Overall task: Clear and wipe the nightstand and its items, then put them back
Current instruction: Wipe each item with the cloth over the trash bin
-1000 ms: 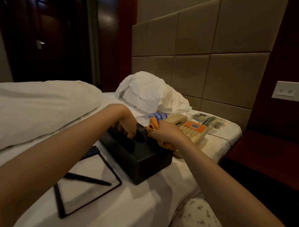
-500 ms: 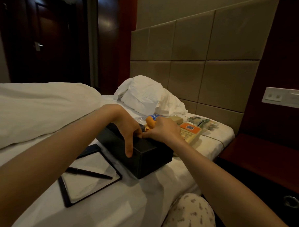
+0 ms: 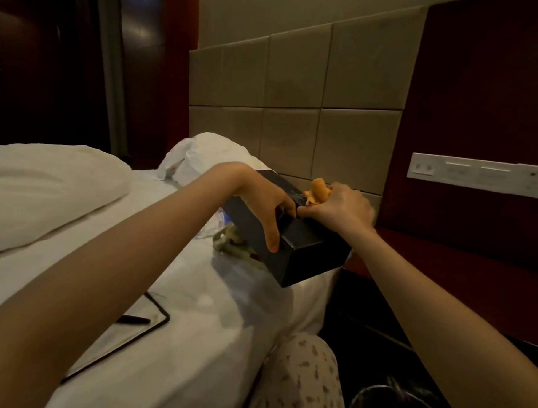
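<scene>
- Two hands meet on the black box (image 3: pixel 308 255): my left hand (image 3: pixel 266 203) grips its side, my right hand (image 3: pixel 338 211) pinches the orange cloth (image 3: pixel 319 190).
- Its long axis points away from me; the desk (image 3: pixel 444 257) lies right.

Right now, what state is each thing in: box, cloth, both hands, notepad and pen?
black box: tilted, held at the edge of the bed.
left hand: grips the black box from above.
right hand: grips the orange cloth against the box top.
orange cloth: bunched, in the right hand.
notepad: flat on the bed.
pen: lying on the notepad.
</scene>
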Demonstrator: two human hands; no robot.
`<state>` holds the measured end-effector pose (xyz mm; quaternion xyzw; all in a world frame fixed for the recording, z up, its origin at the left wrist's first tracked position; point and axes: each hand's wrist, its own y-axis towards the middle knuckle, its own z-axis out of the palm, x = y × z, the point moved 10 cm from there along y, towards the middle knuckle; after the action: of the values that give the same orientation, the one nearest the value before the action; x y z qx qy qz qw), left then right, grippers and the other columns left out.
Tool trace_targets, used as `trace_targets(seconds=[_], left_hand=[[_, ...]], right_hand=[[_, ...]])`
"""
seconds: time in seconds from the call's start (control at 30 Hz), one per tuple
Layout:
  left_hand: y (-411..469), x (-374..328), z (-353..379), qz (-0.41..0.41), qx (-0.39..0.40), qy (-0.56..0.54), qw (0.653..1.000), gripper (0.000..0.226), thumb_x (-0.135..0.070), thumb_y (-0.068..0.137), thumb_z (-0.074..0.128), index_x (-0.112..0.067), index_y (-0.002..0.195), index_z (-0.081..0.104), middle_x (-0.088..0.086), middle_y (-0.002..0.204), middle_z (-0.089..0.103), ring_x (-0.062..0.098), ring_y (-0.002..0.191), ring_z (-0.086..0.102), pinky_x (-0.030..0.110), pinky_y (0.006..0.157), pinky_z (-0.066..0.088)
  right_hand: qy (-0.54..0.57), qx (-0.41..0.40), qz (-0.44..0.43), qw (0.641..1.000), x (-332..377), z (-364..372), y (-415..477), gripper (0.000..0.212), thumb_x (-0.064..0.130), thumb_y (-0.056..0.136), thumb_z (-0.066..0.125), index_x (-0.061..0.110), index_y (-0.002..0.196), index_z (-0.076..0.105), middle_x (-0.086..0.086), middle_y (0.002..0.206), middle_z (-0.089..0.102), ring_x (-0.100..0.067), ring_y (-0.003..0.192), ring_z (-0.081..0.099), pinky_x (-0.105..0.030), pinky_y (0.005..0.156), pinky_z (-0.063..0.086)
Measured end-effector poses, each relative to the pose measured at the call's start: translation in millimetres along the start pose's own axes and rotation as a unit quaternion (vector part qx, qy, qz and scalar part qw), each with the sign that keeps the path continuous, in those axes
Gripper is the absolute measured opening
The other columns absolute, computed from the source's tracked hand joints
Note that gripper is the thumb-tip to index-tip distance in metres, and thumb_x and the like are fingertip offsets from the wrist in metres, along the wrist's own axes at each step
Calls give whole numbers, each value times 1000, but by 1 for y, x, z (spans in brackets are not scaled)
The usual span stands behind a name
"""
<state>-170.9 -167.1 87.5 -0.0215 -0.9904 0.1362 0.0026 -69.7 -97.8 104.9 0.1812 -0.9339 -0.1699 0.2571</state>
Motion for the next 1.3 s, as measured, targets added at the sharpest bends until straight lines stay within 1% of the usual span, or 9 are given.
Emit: trace_targets(seconds=[0.13,0.23,0.4,0.6,0.8,0.9,1.07,1.2,1.3], left_hand=[[28,-55,5,47,5,-11,999,80,-50,80,64,-28,145,24,-5,131,38,15,125,36,28,101,30],[61,-97,21,89,-6,-71,993,87,-61,77,60,-27,147,20,1,145,35,23,133,34,39,112,27],[96,-155,42,81,-221,-43,971,88,-50,73,71,-11,140,30,8,138,37,28,134,27,64,107,21],[122,-172,61,133,-269,-5,954,80,-54,72,69,-12,132,36,4,133,41,22,129,32,53,103,31],[149,-157,64,158,-287,-9,945,75,-57,69,69,-16,124,41,3,131,44,20,128,35,48,104,32],[157,-159,67,174,-280,-3,944,79,-58,69,69,-16,129,39,2,135,43,19,130,34,49,108,31],[173,-156,83,187,-257,22,948,81,-59,66,69,-17,129,40,-1,134,42,17,130,34,45,111,28],[183,-150,87,199,-253,0,947,81,-60,66,69,-20,130,40,-3,133,42,15,128,34,41,111,27],[188,-147,86,219,-252,5,943,85,-61,66,69,-20,134,38,-4,136,40,13,131,31,37,111,26]], right_hand=[[-6,-22,93,995,-65,-17,1,64,62,67,70,14,107,55,-7,102,57,-28,104,58,-35,75,42],[-18,-50,146,988,-108,-26,-2,64,59,68,70,13,110,55,-10,112,60,-30,106,57,-35,77,41],[-15,-60,220,974,-170,-27,-17,67,55,71,71,11,118,51,-13,120,57,-32,113,54,-37,86,42],[-35,-64,233,970,-207,-21,-32,60,53,77,66,12,116,46,-12,114,58,-34,108,56,-36,79,41],[24,-77,88,993,-206,-9,-41,8,23,91,50,21,99,50,-2,90,61,-26,84,59,-32,65,41],[-85,-64,11,994,-194,3,-38,18,17,89,54,13,106,51,-4,109,47,-23,102,45,-30,72,40],[-106,-7,42,993,-210,26,-25,21,5,87,46,8,107,48,-10,114,48,-27,107,42,-32,86,37],[-11,-40,76,996,-223,33,-8,17,10,90,53,12,101,41,-9,99,51,-28,93,52,-31,68,38],[22,-82,86,993,-230,31,9,43,11,90,55,16,128,34,-7,100,53,-23,87,55,-32,64,44]])
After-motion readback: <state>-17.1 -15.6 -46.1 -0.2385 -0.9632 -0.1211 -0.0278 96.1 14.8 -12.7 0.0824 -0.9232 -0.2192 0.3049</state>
